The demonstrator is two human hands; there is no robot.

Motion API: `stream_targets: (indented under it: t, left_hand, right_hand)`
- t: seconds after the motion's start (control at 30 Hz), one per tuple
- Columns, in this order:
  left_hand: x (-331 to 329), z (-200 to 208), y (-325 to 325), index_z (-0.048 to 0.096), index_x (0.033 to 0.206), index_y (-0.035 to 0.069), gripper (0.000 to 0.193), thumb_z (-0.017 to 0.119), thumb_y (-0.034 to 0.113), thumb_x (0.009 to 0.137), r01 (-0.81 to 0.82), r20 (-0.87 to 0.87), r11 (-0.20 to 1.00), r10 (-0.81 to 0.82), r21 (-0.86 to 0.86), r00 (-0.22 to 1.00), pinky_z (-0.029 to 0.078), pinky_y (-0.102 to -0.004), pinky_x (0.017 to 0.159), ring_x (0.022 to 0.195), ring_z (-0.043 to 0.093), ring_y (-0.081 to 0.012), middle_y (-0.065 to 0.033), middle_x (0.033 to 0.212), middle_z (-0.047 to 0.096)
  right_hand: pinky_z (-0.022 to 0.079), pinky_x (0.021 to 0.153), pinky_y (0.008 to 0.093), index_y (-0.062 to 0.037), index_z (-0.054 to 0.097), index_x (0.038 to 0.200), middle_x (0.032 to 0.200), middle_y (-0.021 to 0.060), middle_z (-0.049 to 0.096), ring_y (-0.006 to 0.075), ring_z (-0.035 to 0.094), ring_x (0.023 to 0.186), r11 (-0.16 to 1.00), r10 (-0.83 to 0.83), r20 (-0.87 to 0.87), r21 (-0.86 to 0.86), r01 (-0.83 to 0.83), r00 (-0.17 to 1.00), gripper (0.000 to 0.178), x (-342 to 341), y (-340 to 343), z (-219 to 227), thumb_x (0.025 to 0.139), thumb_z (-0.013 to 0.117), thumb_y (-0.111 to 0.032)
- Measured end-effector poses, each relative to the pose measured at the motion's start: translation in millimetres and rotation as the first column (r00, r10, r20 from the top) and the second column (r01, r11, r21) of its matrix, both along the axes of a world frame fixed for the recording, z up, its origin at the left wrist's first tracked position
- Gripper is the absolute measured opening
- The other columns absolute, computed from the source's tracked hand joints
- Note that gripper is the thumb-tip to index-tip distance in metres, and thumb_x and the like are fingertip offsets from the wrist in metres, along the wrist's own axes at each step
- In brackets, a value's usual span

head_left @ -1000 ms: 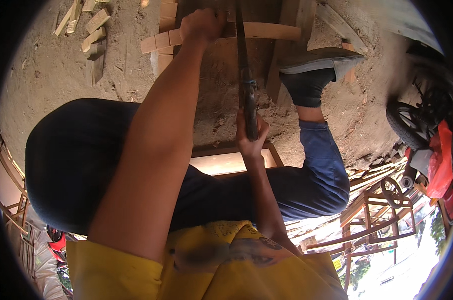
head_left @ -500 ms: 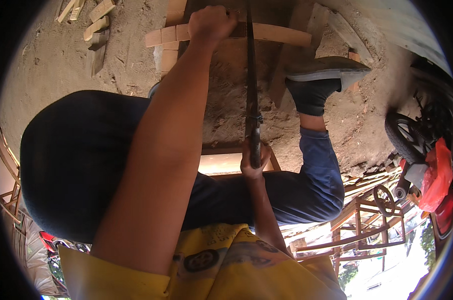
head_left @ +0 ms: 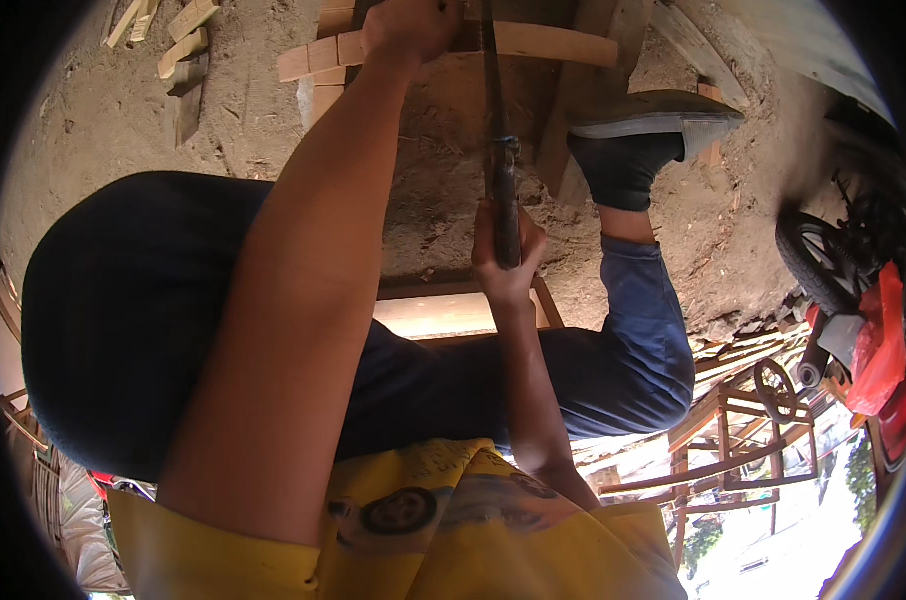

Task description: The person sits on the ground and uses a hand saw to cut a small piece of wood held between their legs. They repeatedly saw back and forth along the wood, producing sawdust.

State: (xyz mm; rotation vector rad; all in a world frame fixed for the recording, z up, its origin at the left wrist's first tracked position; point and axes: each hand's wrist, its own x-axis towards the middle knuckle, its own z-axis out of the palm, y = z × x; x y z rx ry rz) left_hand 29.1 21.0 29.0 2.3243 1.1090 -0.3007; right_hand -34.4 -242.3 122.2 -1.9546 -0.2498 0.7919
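My right hand [head_left: 508,250] is wrapped round the dark handle of a long, narrow saw [head_left: 495,100], which points away from me and is seen nearly edge-on. Its far part crosses a curved wooden piece [head_left: 558,44] lying crosswise at the top of the view. On that piece, just left of the saw, my left hand [head_left: 410,28] presses down with closed fingers; its upper edge is cut off by the frame. Pencil-like lines cross the wood left of this hand. Whether the saw's teeth sit in the wood cannot be made out.
My shod foot [head_left: 653,115] rests on a board right of the saw. Wood offcuts [head_left: 185,75] lie on the dirt floor at far left. A wooden frame [head_left: 433,315] lies near my legs. At right stand a motorcycle wheel [head_left: 813,260], a red bag [head_left: 878,340] and wooden chair frames [head_left: 748,440].
My right hand has pushed the saw forward, away from my body. The left hand stays on the curved wooden piece, and the whole view has shifted slightly.
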Motion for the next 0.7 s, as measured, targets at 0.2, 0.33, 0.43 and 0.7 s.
stream_targets:
  t: [0.2, 0.33, 0.43, 0.7]
  left_hand:
    - [4.7, 1.9, 1.3, 0.071, 0.088, 0.001, 0.049, 0.042, 0.040, 0.092, -0.019, -0.041, 0.999, 0.017, -0.029, 0.999, 0.052, -0.0466, 0.081, 0.086, 0.066, -0.0360, -0.0209, 0.091, 0.068]
    - [-0.1, 5.9, -3.0, 0.071, 0.089, 0.001, 0.050, 0.041, 0.041, 0.092, -0.031, -0.035, 0.999, 0.030, -0.021, 0.999, 0.051, -0.0465, 0.081, 0.087, 0.066, -0.0359, -0.0200, 0.092, 0.069]
    - [-11.6, -10.0, -0.7, 0.071, 0.090, 0.001, 0.050, 0.041, 0.041, 0.092, -0.025, 0.014, 0.998, 0.024, 0.050, 1.000, 0.051, -0.0459, 0.081, 0.088, 0.066, -0.0352, -0.0198, 0.093, 0.069]
    - [-5.8, -2.7, 5.4, 0.071, 0.091, 0.002, 0.049, 0.042, 0.042, 0.092, -0.030, -0.050, 1.000, 0.030, 0.005, 0.998, 0.051, -0.0458, 0.080, 0.089, 0.065, -0.0351, -0.0201, 0.094, 0.068]
  right_hand:
    - [0.032, 0.047, 0.0272, 0.0022, 0.057, 0.079, 0.059, 0.0003, 0.049, 0.0055, 0.042, 0.055, 0.998, 0.018, 0.104, -0.065, -0.012, 0.994, 0.014, -13.9, -13.7, 66.7, 0.090, 0.059, -0.007]
    - [0.033, 0.048, 0.0280, 0.0022, 0.057, 0.079, 0.059, 0.0013, 0.049, 0.0052, 0.043, 0.056, 0.993, 0.061, 0.052, -0.106, -0.056, 0.997, 0.015, -1.7, 0.2, 81.5, 0.091, 0.057, -0.008]
    - [0.036, 0.049, 0.0277, 0.0027, 0.057, 0.078, 0.058, 0.0026, 0.049, 0.0049, 0.045, 0.057, 0.997, 0.056, -0.011, -0.054, -0.057, 0.998, 0.015, 18.2, 27.3, 55.4, 0.090, 0.057, -0.007]
    - [0.036, 0.048, 0.0267, 0.0021, 0.054, 0.074, 0.056, 0.0013, 0.047, 0.0037, 0.046, 0.056, 0.988, 0.088, 0.054, -0.128, -0.080, 0.995, 0.015, -15.4, -23.0, 96.7, 0.087, 0.060, -0.003]
